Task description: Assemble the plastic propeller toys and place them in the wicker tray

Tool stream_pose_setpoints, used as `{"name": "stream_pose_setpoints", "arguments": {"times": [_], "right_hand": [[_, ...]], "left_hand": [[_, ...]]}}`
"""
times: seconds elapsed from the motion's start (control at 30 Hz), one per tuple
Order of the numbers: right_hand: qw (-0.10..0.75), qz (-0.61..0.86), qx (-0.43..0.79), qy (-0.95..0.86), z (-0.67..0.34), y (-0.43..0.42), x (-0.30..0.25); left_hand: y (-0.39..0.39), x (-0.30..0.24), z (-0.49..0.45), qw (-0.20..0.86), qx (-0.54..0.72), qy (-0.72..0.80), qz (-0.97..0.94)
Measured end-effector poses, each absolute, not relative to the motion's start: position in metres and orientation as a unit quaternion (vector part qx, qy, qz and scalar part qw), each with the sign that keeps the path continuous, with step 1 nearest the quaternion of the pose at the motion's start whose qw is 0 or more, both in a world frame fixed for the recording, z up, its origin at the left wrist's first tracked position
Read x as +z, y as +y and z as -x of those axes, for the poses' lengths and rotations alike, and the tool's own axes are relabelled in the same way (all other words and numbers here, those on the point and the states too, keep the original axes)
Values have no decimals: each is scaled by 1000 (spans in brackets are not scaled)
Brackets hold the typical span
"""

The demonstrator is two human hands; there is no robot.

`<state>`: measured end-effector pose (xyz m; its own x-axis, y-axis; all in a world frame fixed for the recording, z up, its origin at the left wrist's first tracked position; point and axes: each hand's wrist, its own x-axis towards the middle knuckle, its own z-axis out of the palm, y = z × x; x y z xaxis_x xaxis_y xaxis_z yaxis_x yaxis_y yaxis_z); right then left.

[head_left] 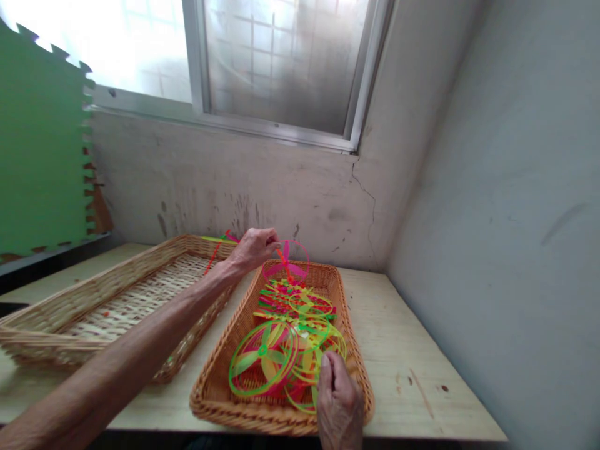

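Note:
My left hand (255,249) is raised above the far end of a woven wicker tray (276,424), its fingers pinched at the orange stem of a pink ring-and-propeller toy (287,265). The tray holds a heap of neon plastic propeller toys (293,337) in green, pink, yellow and red. A green-ringed propeller (262,351) lies on top. My right hand (340,400) rests at the pile's near right edge, against yellow-green rings (309,375), its fingers partly hidden.
A second, paler wicker tray (47,325) lies to the left under my left forearm, with a few coloured toys (218,247) at its far end. Both trays stand on a light wooden table (412,369) against a cracked wall (234,187), below a window (281,62). A green foam mat (42,137) stands upright at left.

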<state>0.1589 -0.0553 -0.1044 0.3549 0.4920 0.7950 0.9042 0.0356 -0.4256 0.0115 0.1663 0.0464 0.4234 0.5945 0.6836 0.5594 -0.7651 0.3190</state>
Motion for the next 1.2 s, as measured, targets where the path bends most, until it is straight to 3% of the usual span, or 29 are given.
{"name": "stream_pose_setpoints", "arguments": {"times": [0.33,1.2], "right_hand": [[470,708,-148,-507,-160,-53,-128],[467,674,-212,-531,-158,-57,-107]], "left_hand": [[174,50,-11,-40,401,365,-839],[173,36,-5,-31,398,350,-847]]}}
